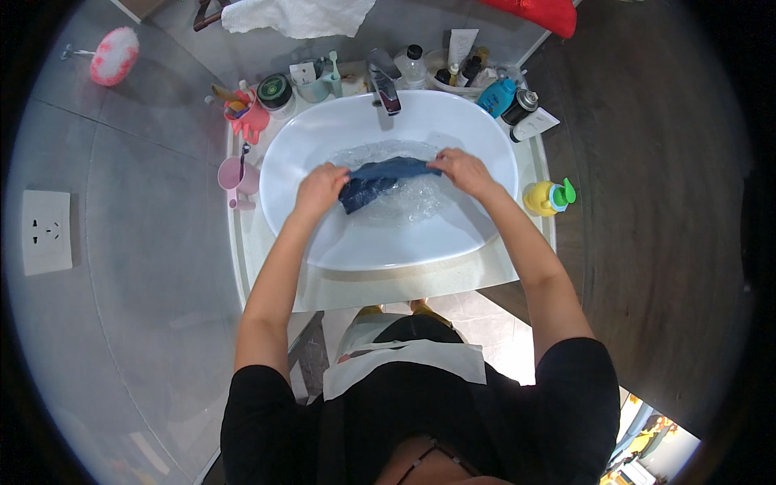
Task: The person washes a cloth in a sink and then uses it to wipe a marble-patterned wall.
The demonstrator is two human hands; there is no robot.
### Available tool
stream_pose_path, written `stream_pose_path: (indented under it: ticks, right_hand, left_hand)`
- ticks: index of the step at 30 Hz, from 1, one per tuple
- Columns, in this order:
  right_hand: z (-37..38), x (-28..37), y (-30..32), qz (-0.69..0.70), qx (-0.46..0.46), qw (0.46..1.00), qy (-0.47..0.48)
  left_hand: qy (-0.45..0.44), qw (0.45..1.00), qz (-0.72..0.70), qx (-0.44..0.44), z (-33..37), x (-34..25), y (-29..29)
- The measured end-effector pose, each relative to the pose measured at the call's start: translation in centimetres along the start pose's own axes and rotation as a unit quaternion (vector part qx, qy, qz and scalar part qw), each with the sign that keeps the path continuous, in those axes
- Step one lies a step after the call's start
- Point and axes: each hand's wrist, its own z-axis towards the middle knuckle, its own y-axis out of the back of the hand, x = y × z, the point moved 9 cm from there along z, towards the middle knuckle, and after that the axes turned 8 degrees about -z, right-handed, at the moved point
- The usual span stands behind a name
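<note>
A dark blue cloth [372, 190] is stretched between my two hands over the white oval sink [323, 250]. Its lower part hangs into the rippling water [416, 206]. My left hand [322, 190] pinches the cloth's left end, fingers closed. At the right end, my right hand [462, 170] grips the upper edge between thumb and fingers. Both forearms reach in over the near rim. Behind the cloth stands a dark metal faucet [385, 81]; whether water runs from it I cannot tell.
Pink cups [240, 178], a green-lidded jar [276, 93] and a toothbrush cup [314, 87] line the counter's left and back. To the right are a blue bottle [496, 98], a white tube [535, 125] and a yellow pump bottle [546, 197]. A white towel [299, 14] hangs behind.
</note>
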Motion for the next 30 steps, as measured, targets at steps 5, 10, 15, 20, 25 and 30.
stream_pose_path:
  ticks: [5,10,15,20,25,30]
  right_hand:
    - [-1.9,-0.6,-8.5,-0.031,0.062,0.998,-0.012]
    - [0.5,3.2,-11.1,0.003,0.118,0.993,-0.012]
    - [0.6,3.2,-14.9,-0.018,0.155,0.985,-0.075]
    - [0.7,3.0,-13.8,-0.035,0.145,0.988,-0.043]
    - [-0.9,-6.3,-12.3,0.261,-0.037,0.920,-0.290]
    - [-0.6,-1.7,-11.2,0.053,-0.148,0.925,-0.347]
  left_hand:
    - [-0.040,0.999,0.004,0.033,-2.4,2.2,-5.8]
    - [0.021,0.986,0.107,0.127,-1.5,3.1,-10.6]
    - [0.087,0.970,0.196,0.112,-2.1,5.0,-14.0]
    - [0.113,0.970,0.147,0.156,-0.8,5.4,-13.3]
    - [0.277,0.847,-0.421,-0.171,-3.8,16.5,-11.8]
    - [0.462,0.522,-0.701,-0.148,-7.0,11.2,-13.5]
